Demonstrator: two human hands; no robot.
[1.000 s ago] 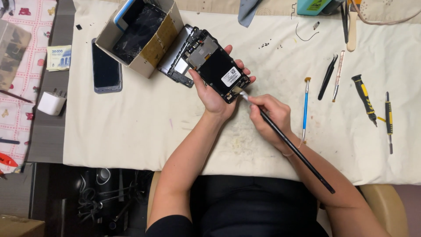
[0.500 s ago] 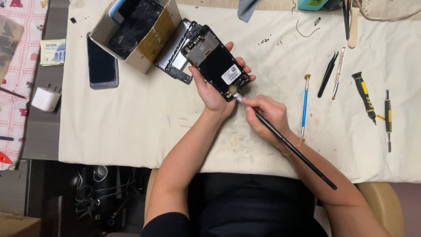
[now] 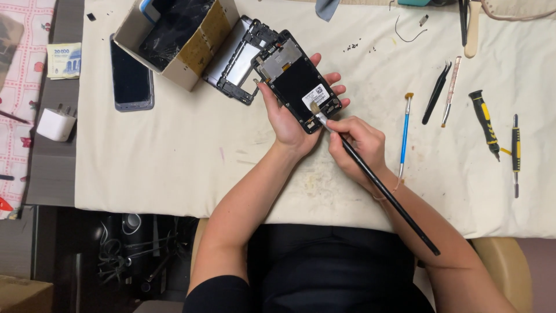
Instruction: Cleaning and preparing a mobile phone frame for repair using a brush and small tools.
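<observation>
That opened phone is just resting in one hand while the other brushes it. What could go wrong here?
The left hand cradles the opened phone above the cloth rather than resting it flat, so a firm stroke might tip it out. The brush in the right hand works on the bare parts near the lower end, where hard bristle pressure could snag something delicate. The tiny dark screws lying loose nearby could be scattered by a sweeping arm.

Bright even overhead light; sharp, soft shadows
</observation>
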